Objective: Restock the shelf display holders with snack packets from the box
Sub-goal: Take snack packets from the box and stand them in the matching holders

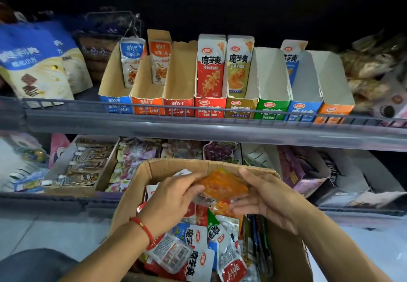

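- We hold a small stack of orange snack packets (222,186) above the open cardboard box (286,248); our left hand (174,195) curls its fingers over the near edge; our right hand (262,195) steadies it with fingers straight and slightly spread
- The packets look light, soft and slick; we judge a squeeze across both short ends safest; the orange holder (333,112) on the shelf stands empty

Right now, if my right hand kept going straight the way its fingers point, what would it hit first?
The right hand points left across the box. Its fingertips already touch the orange packet, so that comes first; beyond it is the left hand, gripping the same packet. Depth is hard to judge.
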`<state>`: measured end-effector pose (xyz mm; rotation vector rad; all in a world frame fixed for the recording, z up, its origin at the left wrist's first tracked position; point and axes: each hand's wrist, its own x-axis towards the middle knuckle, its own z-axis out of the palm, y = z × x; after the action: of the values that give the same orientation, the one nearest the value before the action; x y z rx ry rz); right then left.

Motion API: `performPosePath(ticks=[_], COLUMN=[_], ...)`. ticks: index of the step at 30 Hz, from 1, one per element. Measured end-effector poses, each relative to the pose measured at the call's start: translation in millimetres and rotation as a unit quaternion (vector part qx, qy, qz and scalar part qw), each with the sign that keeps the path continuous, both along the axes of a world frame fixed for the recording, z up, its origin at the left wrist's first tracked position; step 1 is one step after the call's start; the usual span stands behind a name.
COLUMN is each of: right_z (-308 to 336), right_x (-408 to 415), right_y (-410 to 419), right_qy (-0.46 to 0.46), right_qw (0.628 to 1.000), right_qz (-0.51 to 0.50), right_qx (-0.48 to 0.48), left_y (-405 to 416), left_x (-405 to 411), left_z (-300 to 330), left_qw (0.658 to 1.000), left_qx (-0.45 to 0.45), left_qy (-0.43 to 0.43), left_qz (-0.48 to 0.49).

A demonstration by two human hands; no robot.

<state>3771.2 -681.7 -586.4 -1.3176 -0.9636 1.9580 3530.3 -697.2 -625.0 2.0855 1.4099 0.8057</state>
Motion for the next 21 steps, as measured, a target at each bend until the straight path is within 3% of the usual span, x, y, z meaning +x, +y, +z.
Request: performPosePath(ticks=[3,6,8,13,17,21], right_z=[0,5,9,11,26,52], right_x=[-4,-6,-5,-9,-5,-4], right_y=[1,1,2,4,9,11], right_qy=[-0.005,-0.122,-0.155,-0.211,-0.251,-0.232], right_qw=[0.999,0.978,0.958,0.927,0.898,0.907], right_qz=[-0.01,0.034,0.07,0.03,-0.072,-0.097], right_qx=[0.048,0.164,0.231,0.308,0.355,0.337], left_y=[-2,-4,-5,-11,-9,-9], left_x=[-1,-3,-5,-11,-39,-66], left_z=[0,1,1,17,28,43], left_qw=[0.993,0.967,0.958,0.954,0.962,0.93], left_qx=[-0.103,-0.224,-0.255,-0.252,-0.196,-0.145], left_qy=[-0.057,-0.124,-0.13,-0.159,-0.18,-0.303], left_qz=[0.011,-0.002,-0.008,-0.013,0.061,0.146])
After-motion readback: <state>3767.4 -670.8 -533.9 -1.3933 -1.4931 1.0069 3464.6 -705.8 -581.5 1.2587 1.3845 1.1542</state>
